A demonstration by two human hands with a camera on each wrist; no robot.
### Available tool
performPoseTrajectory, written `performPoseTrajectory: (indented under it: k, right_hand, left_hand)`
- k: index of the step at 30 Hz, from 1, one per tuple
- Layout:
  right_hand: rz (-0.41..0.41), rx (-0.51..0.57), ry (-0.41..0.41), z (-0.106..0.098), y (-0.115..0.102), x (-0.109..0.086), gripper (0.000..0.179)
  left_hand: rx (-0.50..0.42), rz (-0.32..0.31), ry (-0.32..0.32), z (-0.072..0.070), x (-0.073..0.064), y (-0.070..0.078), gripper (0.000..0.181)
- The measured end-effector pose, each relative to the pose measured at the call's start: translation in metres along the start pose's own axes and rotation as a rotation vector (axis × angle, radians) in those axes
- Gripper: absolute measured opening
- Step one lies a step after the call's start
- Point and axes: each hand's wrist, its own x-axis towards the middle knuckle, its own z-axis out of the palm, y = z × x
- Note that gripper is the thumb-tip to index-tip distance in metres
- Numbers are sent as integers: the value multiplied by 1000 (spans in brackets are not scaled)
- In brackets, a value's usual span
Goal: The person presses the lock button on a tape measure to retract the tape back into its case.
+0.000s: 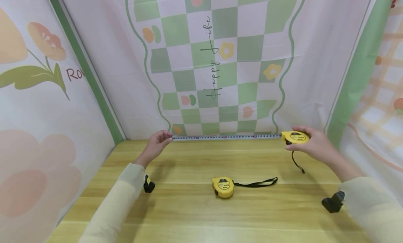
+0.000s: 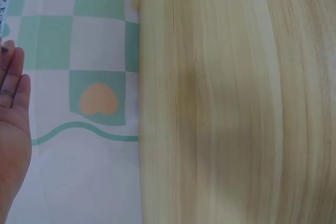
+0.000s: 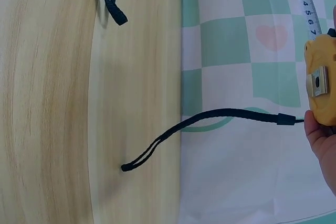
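My right hand [image 1: 318,147] grips a yellow tape measure [image 1: 298,137] at the back right of the table. A white blade [image 1: 211,137] stretches from it, level and straight, over to my left hand [image 1: 155,145], which pinches its end. In the left wrist view a bit of the numbered blade [image 2: 5,1] rises from the fingertips at the frame's edge. The right wrist view has the case's metal belt clip [image 3: 319,80] and its black wrist strap [image 3: 226,113] hanging down. A second yellow tape measure [image 1: 223,187] lies mid-table, untouched by either hand.
The second tape measure's black strap [image 1: 256,183] trails right across the wooden tabletop [image 1: 176,208]. Behind the table's back edge hangs a green-and-white checked curtain [image 1: 223,71]. Printed cloth also flanks the left and right sides. A black camera is on each wrist.
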Motion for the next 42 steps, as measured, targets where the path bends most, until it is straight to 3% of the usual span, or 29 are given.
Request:
performPoseTrajectory:
  k: [5, 12, 18, 23, 30, 42]
  right_hand:
    - [16, 12, -13, 2, -3, 0, 90]
    - [15, 10, -9, 4, -7, 0, 92]
    - [6, 5, -1, 7, -7, 2, 92]
    - [8, 13, -2, 9, -8, 3, 91]
    - [10, 7, -3, 11, -11, 4, 92]
    - [22, 25, -13, 14, -15, 4, 93]
  left_hand:
    - [-5, 1, -11, 2, 0, 2, 24]
    - [-16, -10, -47, 4, -11, 34, 25]
    - [-17, -4, -43, 6, -11, 37, 21]
    - [-9, 0, -46, 6, -10, 36, 23]
    - [-27, 5, -45, 8, 4, 9, 27]
    - [-20, 43, -16, 16, 6, 10, 20]
